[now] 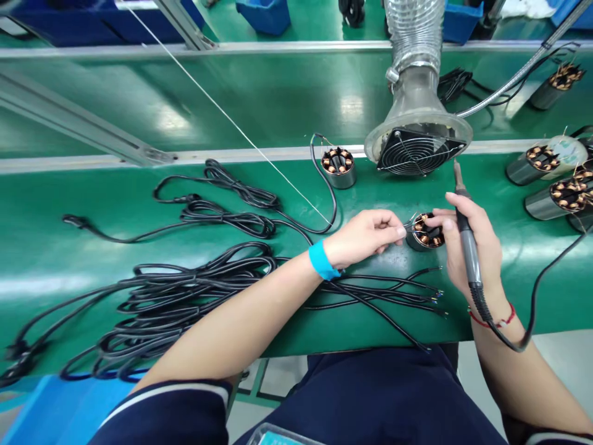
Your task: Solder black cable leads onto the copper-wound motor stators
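My left hand [370, 233], with a blue band at the wrist, is closed in a pinch on thin lead wires at a black cable's end. Those wires meet the near side of a motor stator [419, 242], a metal cylinder with copper windings around its top. A soldering iron [469, 250] lies in my right hand [479, 247], its tip pointing up and away from the stator. Fingertips of that hand reach over the stator's top edge; whether they also hold a wire I cannot make out.
Bundled black power cables [199, 278] cover the left of the green bench. A second stator [339, 168] with a cable stands behind. A fume extraction hood [419, 133] hangs over the bench. More stators [549, 201] stand at right, and a thin white strand [227, 117] slants across.
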Action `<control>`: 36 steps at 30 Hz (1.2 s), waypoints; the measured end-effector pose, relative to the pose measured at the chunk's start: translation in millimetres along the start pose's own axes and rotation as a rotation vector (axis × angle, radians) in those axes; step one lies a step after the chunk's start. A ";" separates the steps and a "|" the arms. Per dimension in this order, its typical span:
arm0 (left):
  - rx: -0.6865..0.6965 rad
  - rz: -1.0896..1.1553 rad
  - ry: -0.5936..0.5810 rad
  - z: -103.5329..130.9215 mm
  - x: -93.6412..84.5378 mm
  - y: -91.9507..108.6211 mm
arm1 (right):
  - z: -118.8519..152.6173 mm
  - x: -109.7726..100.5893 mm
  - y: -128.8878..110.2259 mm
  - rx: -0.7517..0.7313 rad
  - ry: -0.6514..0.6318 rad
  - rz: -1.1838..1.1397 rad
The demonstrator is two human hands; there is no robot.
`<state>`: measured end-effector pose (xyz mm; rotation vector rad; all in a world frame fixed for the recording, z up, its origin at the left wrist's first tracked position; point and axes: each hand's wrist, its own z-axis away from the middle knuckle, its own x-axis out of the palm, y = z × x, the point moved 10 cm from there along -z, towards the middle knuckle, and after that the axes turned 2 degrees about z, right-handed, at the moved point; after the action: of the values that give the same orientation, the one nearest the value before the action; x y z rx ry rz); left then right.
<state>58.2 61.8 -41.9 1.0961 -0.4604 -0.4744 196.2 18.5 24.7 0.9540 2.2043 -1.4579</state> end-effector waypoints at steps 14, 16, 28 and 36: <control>-0.022 0.188 0.195 -4.0 -15.1 -5.7 | -1.6 30.9 3.0 -0.145 -0.089 -0.089; -0.025 0.173 0.212 -4.9 -13.6 -6.7 | 1.6 28.1 -0.2 -0.165 -0.063 -0.084; 0.008 0.145 0.150 -6.3 -10.0 -6.2 | 13.9 15.2 -1.1 -0.219 0.010 -0.058; 0.005 0.253 0.092 -6.9 3.7 -5.7 | 9.4 17.5 -13.2 -0.297 0.000 0.012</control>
<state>64.4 62.5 -49.2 1.0426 -0.5116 -0.1994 173.7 12.8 19.3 0.8629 2.3256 -1.0831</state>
